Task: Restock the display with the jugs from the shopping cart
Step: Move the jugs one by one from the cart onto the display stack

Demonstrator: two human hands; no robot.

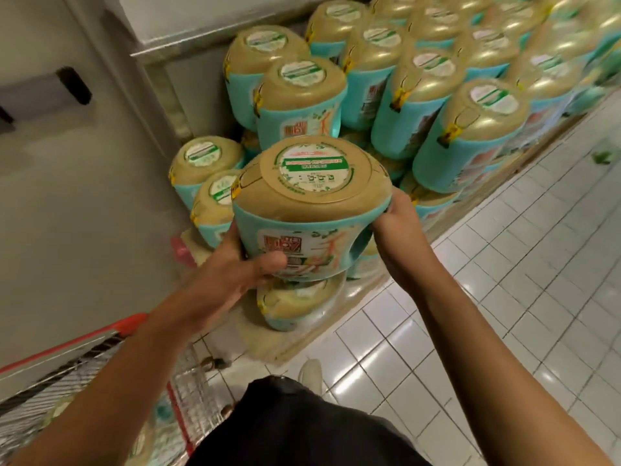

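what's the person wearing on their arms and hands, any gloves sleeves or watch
The left forearm and right forearm are bare, no sleeves in view. The left hand and right hand wear no gloves; no watch, bracelet or ring is visible.

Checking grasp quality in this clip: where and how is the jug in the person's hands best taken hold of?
Take the jug by opposite flanks of its teal band, one hand from each side. It is roughly upright, wide and round, with a smooth domed top, so one hand probably could not span it. The left hand and right hand grip it that way.
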